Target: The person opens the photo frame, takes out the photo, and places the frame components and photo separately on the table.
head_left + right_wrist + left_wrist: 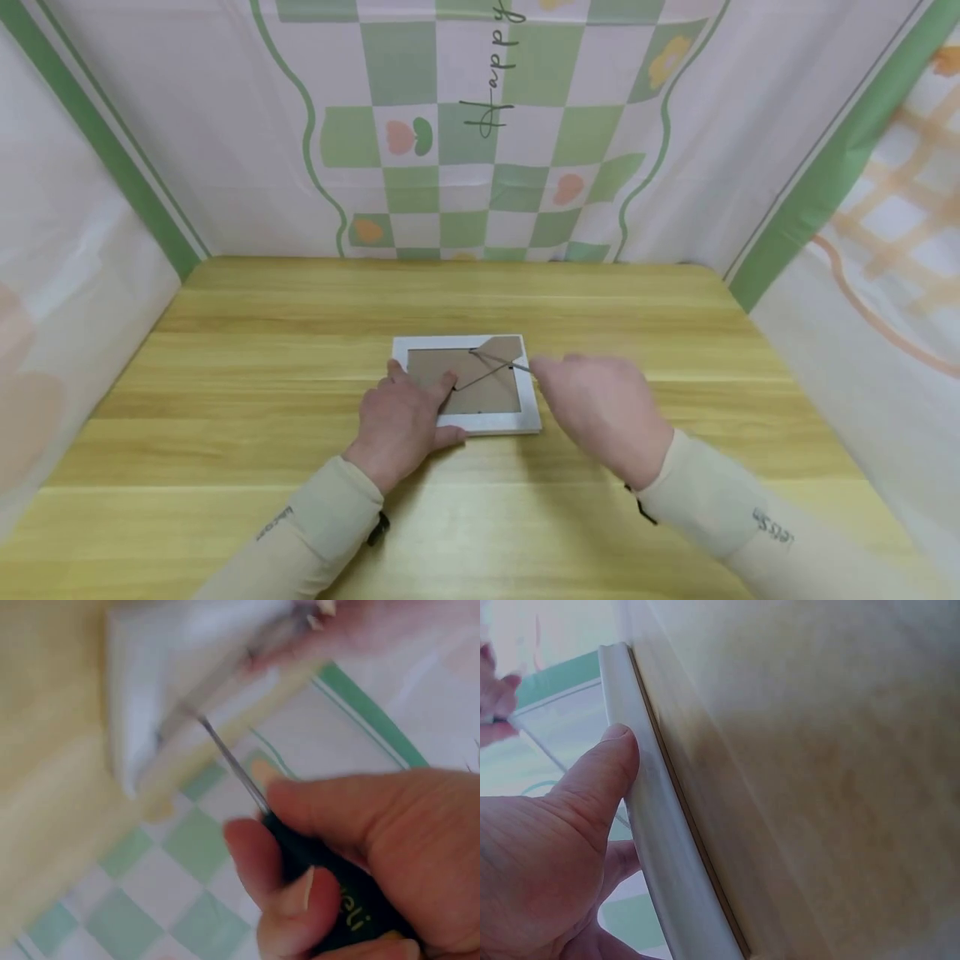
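Observation:
A white picture frame [529, 410] with a brown backing board [487, 398] lies back side up on the wooden table. My left hand [400, 417] holds its left part, the thumb along the near edge and a finger on the board. In the left wrist view that hand's thumb [600, 776] presses the frame's white edge [649, 795]. My right hand [603, 408] grips a screwdriver; its dark handle [315, 874] and thin metal shaft [234, 765] show in the right wrist view. The shaft reaches over the frame's right side. Small dark tabs sit along the board's edges.
The wooden table [285, 300] extends around the frame on all sides. Behind it hangs a white and green checked cloth [465, 183] with fruit and flower prints, and more printed cloth [900, 225] hangs on both sides.

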Action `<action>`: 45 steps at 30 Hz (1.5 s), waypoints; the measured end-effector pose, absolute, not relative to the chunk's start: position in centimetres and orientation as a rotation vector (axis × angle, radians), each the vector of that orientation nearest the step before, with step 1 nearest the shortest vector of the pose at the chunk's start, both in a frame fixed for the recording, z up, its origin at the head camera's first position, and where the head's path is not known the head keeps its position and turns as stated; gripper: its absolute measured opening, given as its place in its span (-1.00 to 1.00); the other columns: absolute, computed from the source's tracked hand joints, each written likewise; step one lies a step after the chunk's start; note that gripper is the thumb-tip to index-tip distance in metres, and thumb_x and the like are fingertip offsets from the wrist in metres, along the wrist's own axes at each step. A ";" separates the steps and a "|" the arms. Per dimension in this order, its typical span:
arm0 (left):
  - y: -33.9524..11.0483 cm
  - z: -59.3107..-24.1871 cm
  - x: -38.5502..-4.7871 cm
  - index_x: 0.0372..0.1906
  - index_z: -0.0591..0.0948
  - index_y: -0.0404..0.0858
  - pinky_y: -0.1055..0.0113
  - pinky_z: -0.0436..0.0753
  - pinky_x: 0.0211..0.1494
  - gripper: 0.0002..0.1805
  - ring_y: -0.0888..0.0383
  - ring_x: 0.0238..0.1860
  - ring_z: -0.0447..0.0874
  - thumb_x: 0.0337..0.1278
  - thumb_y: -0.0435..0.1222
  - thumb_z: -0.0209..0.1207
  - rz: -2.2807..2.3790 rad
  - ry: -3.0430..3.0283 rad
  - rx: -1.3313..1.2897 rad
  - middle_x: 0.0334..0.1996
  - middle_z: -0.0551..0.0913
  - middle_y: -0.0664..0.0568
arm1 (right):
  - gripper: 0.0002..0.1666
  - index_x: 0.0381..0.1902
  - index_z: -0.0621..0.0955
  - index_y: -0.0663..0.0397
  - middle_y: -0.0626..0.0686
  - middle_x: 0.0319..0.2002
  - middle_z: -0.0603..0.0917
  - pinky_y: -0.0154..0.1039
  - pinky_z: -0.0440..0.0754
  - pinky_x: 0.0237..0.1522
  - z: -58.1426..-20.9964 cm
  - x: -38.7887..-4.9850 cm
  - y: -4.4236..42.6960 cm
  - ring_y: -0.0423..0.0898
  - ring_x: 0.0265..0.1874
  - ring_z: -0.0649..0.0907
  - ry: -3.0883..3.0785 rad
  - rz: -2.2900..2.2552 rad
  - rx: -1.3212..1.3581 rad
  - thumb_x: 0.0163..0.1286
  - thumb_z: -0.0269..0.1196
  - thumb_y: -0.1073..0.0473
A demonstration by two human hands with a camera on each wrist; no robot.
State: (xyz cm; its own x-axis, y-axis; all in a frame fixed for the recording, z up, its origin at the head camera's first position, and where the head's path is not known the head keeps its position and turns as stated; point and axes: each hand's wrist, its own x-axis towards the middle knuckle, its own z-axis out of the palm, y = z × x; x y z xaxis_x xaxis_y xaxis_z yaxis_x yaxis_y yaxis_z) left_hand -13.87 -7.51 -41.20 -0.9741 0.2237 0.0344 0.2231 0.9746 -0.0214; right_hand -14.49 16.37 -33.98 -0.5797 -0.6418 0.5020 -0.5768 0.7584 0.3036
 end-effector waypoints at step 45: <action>-7.8 -41.5 -14.1 0.47 0.52 0.13 -0.08 0.73 -0.30 -0.06 -0.39 -0.16 0.76 -0.02 0.46 0.27 -0.047 -3.055 -0.373 0.13 0.53 -0.73 | -0.45 -0.73 0.20 -0.10 -0.16 -0.70 0.07 -0.26 0.15 -0.71 -28.3 -17.9 14.0 -0.21 -0.66 0.13 -2.727 -0.316 0.918 0.31 0.15 0.44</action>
State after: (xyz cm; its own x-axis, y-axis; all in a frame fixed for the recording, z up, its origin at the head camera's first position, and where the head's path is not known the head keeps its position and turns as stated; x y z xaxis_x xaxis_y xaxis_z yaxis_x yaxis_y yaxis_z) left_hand -14.06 -7.78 -41.52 -0.9687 0.2392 0.0664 0.2411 0.9702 0.0224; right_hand -17.92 13.97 -28.26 -0.7716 -0.6151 0.1621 -0.5617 0.7785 0.2802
